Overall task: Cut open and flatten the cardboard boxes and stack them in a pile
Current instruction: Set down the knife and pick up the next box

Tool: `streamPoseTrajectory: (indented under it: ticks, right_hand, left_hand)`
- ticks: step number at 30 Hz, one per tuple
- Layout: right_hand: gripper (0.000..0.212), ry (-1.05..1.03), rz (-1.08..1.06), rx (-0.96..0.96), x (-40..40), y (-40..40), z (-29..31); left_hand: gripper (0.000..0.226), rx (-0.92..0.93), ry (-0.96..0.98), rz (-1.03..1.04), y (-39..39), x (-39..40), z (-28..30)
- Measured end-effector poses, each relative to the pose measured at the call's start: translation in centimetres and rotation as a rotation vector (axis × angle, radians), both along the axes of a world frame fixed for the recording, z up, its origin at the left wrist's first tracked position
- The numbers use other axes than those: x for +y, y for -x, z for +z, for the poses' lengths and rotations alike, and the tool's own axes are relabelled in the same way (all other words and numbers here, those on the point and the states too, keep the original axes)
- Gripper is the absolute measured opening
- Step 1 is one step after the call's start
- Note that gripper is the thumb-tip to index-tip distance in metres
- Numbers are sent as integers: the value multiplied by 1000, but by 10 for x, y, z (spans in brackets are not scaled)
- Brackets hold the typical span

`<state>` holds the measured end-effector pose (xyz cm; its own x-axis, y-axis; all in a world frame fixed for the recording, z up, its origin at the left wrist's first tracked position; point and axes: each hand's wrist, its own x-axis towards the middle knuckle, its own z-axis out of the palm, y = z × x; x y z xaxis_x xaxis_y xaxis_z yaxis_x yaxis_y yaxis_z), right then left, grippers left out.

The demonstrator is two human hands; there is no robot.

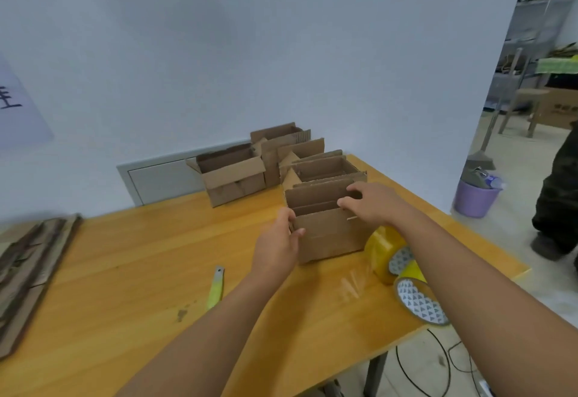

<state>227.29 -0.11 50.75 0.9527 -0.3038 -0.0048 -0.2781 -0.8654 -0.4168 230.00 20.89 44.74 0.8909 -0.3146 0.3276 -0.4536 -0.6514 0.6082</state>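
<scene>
nearest cardboard box [328,234] upright on the wooden table [131,271], near the right edge, top flaps up, roll of yellow tape [386,254] just beside its right side. left hand [278,248] curled round the box's near-left corner, thumb on the front face. right hand [369,201] over the open top, fingers hooked on the right end of the near flap. likely step: picking this box out of the row to bring it closer for cutting.

to do it well: keep the left grip low on the corner so the thin wall does not buckle; lift rather than drag, to clear the tape roll and the second roll [419,299] nearer the edge. set down in the bare middle of the table, within reach of the yellow-handled knife [215,288], lying untouched. turn bottom seam up before cutting.

more open boxes [231,174] waiting behind, against the wall. flattened pile [28,271] at the far left, well apart; room needed there for stacking.
</scene>
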Motion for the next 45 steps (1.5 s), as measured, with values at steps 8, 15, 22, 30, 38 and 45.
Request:
streamPoseTrajectory:
  ticks: [8,15,22,30,38,45]
  right_hand:
    - [66,-52,202,-54,64,6,6]
    - [76,31,362,23,156,-15,-7]
    - [113,-425,360,-156,251,-37,-9]
    - [105,-853,307,-174,321,-53,-33]
    - [44,-843,168,-127,324,-63,-36]
    - [31,-801,269,-92,303,-70,-52]
  left_hand:
    - [5,-129,177,188,-8,85,37]
    - [7,-182,309,386,-9,205,55]
    - [7,-28,760,595,6,309,65]
    - [51,122,707,525,37,347,62]
    - [67,262,656,391,17,346,16]
    - [47,317,744,558,-10,340,-1]
